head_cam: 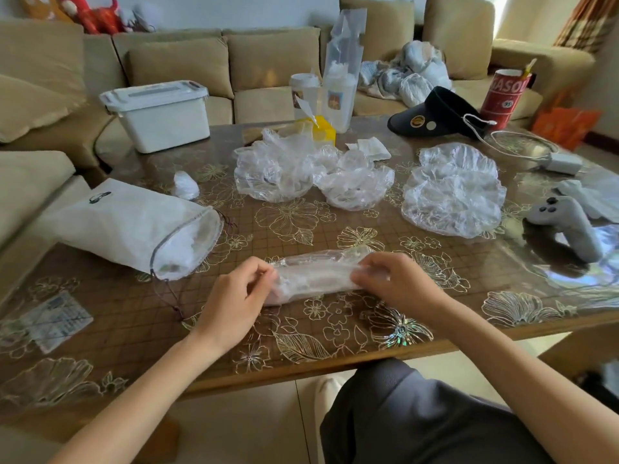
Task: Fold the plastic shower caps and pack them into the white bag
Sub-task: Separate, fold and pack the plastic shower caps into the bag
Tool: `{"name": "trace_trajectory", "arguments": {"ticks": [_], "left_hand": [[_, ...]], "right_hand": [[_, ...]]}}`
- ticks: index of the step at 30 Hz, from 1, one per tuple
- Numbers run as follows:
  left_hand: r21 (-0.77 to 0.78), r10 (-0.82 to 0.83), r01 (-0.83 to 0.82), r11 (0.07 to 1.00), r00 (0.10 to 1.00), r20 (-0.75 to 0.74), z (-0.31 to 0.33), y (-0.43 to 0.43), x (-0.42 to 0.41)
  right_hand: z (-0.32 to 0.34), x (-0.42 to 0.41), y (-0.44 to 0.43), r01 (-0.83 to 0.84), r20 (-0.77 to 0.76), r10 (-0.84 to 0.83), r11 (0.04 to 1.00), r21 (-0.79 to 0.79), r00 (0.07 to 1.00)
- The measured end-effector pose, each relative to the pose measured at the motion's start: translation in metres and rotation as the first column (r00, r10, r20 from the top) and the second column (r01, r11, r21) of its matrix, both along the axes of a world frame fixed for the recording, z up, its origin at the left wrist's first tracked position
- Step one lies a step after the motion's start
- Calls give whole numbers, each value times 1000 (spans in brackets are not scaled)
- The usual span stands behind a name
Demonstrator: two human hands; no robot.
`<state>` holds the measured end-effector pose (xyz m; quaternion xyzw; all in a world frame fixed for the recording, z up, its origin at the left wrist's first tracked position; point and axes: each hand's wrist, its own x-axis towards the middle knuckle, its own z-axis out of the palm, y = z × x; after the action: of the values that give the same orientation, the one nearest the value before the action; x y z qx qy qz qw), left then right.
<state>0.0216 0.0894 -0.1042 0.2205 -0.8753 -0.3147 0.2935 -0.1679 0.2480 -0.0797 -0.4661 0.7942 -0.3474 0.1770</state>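
Floral glass-topped table (pixel 335 333) in a living room, worked at from the near edge. Closest in, one shower cap (pixel 315 276) is laid on the table as a long narrow strip and held at both ends. Its left end is pinched by the left hand (pixel 234 296) and its right end by the right hand (pixel 395 286), fingers curled on the plastic. Step judged as mid-fold: strip made, not yet compacted. Just left of it the white bag (pixel 127 226) is laid on its side, drawstring mouth open toward the hands; some plastic seems to be packed inside already. Next move calls for the strip to be folded or rolled end to end, air pressed out, then slid into the bag mouth. Further back, unfolded caps (pixel 452 189) are heaped mid-table, not yet folded. A game controller (pixel 566 226) is seen at right. Farthest off, a white storage box (pixel 160 115), a black visor (pixel 438 112) and a beige sofa (pixel 268 58) are noted.
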Motion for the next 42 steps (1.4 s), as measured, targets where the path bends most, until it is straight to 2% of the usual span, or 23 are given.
{"name": "trace_trajectory", "arguments": {"ticks": [1, 3, 5, 8, 11, 14, 16, 18, 19, 21, 22, 24, 26, 28, 32, 33, 35, 37, 38, 39, 40, 42], "left_hand": [[20, 45, -45, 999, 999, 1, 0, -1, -5], [20, 145, -146, 989, 989, 35, 0, -4, -17], [-44, 251, -247, 968, 961, 115, -2, -7, -30], [-249, 395, -337, 908, 886, 242, -4, -7, -42], [-391, 493, -363, 846, 810, 317, -4, -3, -46], [-484, 549, -351, 801, 754, 361, -5, -4, -46], [-502, 549, -344, 794, 761, 347, -9, -9, -47], [-420, 467, -328, 846, 836, 288, -11, -16, -45], [-312, 388, -310, 898, 894, 226, -10, -20, -43], [-30, 231, -230, 973, 968, 95, 2, -28, -41], [80, 160, -164, 983, 986, 46, 13, -32, -39], [203, 35, -27, 979, 999, -39, 39, -37, -36], [287, -78, 106, 952, 991, -108, 67, -38, -31], [339, -185, 212, 917, 976, -111, 93, -39, -25], [388, -368, 325, 862, 929, 39, 129, -35, -19], [397, -384, 326, 858, 920, 76, 133, -35, -19], [403, -341, 277, 872, 935, 95, 133, -37, -21], [477, -216, 199, 856, 976, -20, 120, -43, -23], [574, -142, 170, 801, 985, -94, 112, -45, -20], [681, -114, 192, 707, 981, -159, 101, -46, -19], [770, -128, 218, 600, 976, -177, 88, -44, -18], [853, -227, 260, 453, 959, -172, 63, -29, -15]], "right_hand": [[1, -3, -5, 44, 87, -46, 999, 23, 995], [1, -9, -17, 130, 88, -135, 990, 62, 987], [-3, -13, -31, 203, -16, -202, 976, 79, 979], [-9, -13, -43, 279, -195, -253, 953, 119, 948], [-12, -12, -49, 331, -397, -254, 934, 136, 882], [-17, -9, -51, 341, -531, -232, 933, 116, 815], [-23, -9, -50, 316, -601, -180, 940, 127, 778], [-21, -13, -50, 296, -606, -146, 943, 154, 782], [-15, -14, -51, 281, -544, -157, 947, 153, 824], [4, -19, -52, 217, -324, -180, 973, 82, 929], [17, -21, -53, 165, -201, -152, 985, 47, 968], [45, -19, -55, 15, 61, -16, 1000, 8, 998], [74, -13, -59, -166, 289, 166, 986, -26, 943], [95, -7, -65, -349, 403, 329, 937, -25, 854], [98, 13, -75, -684, 553, 555, 728, 37, 621], [89, 17, -74, -692, 582, 553, 721, 24, 597], [70, 21, -70, -643, 631, 507, 766, -16, 588], [55, 18, -62, -552, 673, 447, 831, -68, 590], [47, 18, -59, -504, 686, 424, 858, -96, 592], [42, 16, -56, -452, 692, 392, 886, -105, 606], [37, 15, -54, -396, 695, 363, 910, -122, 620], [28, 13, -52, -298, 691, 319, 942, -156, 648]]}}
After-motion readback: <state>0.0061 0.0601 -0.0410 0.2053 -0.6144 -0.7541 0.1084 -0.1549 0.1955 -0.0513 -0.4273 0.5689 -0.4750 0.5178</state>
